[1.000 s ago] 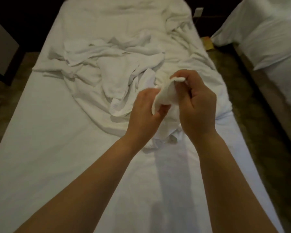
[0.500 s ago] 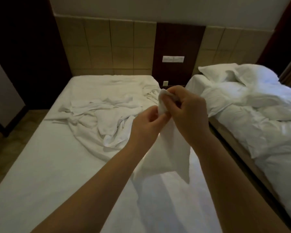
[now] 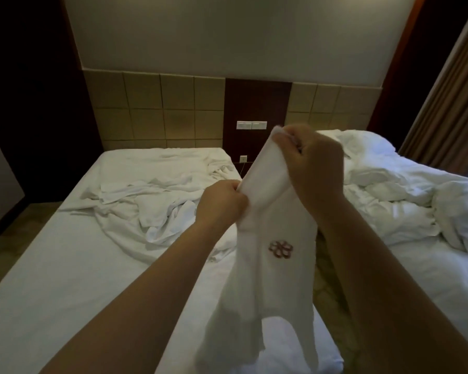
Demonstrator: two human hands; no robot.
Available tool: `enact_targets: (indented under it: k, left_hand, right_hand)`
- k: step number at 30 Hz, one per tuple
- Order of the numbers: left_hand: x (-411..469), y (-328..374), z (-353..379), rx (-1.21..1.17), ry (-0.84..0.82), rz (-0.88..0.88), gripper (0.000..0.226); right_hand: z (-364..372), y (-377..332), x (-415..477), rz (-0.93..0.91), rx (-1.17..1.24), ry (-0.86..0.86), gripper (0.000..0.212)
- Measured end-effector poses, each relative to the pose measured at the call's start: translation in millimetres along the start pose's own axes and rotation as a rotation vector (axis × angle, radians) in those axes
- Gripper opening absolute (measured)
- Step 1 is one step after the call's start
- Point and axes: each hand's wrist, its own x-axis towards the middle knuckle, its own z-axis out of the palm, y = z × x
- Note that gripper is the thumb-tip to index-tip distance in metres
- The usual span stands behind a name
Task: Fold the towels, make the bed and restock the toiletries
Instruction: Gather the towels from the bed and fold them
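Towel (image 3: 276, 279): white, limp, marked with a small pink flower emblem (image 3: 281, 249). It is being held up in the air above the right edge of the near bed (image 3: 65, 279). Its top corner is being pinched by the right hand (image 3: 314, 163), and its side edge lower down is being gripped by the left hand (image 3: 222, 202). Crumpled linen (image 3: 152, 206) is being left heaped on the bed beyond. The second bed (image 3: 430, 265), with its rumpled duvet (image 3: 384, 190), is being partly hidden by the right forearm.
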Motion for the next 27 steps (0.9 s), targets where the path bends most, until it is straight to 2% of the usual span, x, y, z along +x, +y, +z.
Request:
enact_targets:
  k: [7, 10, 13, 15, 19, 23, 25, 27]
  left_hand:
    - [-7, -21, 1, 0.154, -0.025, 0.025, 0.03]
    - [-12, -42, 6, 0.155, -0.053, -0.054, 0.02]
    - [-15, -68, 12, 0.118, -0.106, -0.088, 0.024]
    - [-15, -79, 12, 0.112, -0.15, -0.12, 0.025]
    - [-17, -71, 4, -0.051, -0.184, -0.18, 0.038]
    - [-12, -27, -12, -0.288, -0.231, -0.147, 0.044]
    - [-12, -3, -21, -0.281, -0.24, -0.041, 0.032]
    - [-15, 12, -30, -0.223, -0.281, 0.136, 0.021]
  right_hand:
    - [-35, -7, 23, 0.161, 0.063, 0.103, 0.027]
    - [-36, -18, 30, 0.204, 0.094, 0.21, 0.024]
    - [-51, -14, 38, 0.252, 0.077, 0.372, 0.027]
    - [-63, -2, 38, 0.293, 0.004, 0.397, 0.033]
    - [-74, 18, 21, 0.403, -0.156, 0.189, 0.033]
    - [-62, 12, -7, 0.45, -0.123, -0.029, 0.027]
    - [-47, -3, -27, 0.417, -0.039, -0.314, 0.027]
    - [-29, -20, -47, 0.413, 0.048, -0.703, 0.045]
